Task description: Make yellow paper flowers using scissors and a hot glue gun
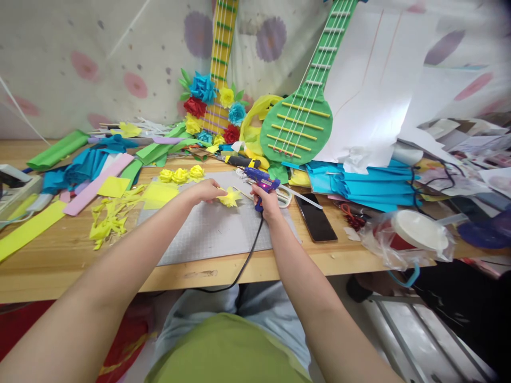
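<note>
My left hand (207, 190) pinches a yellow paper flower (231, 198) just above the grey cutting mat (207, 234). My right hand (266, 200) is wrapped round the grip of a blue glue gun (259, 178), whose nozzle points left towards the flower. The gun's black cord (247, 260) runs down over the table's front edge. Three finished yellow paper flowers (181, 174) lie in a row behind the mat.
A black phone (316, 217) lies right of the mat. Yellow paper scraps (109, 215) and coloured paper strips cover the left side. Two paper guitars, yellow (222, 58) and green (297, 125), lean on the wall. A plastic bag with a white lid (415, 231) sits at right.
</note>
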